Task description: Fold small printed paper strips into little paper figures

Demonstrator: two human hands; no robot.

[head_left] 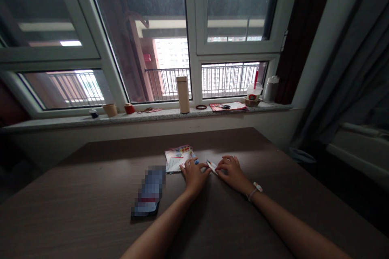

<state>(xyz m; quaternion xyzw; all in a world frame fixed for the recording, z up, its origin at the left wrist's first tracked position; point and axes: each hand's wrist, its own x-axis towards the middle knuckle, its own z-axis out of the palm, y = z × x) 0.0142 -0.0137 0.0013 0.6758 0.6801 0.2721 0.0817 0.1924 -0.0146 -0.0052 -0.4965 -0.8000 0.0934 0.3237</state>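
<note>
Both my hands rest on a dark wooden table near its far edge. My left hand and my right hand pinch a small folded piece of white paper between their fingertips, pressing it against the tabletop. The fingers of both hands are curled together on the paper. A bracelet sits on my right wrist. Just beyond my left hand lies a colourful printed paper packet, flat on the table.
A blurred dark rectangular object lies left of my arms. On the stone windowsill stand a beige flask, a brown cup, a red pot, a drink cup with a red straw, red papers. Curtains hang right.
</note>
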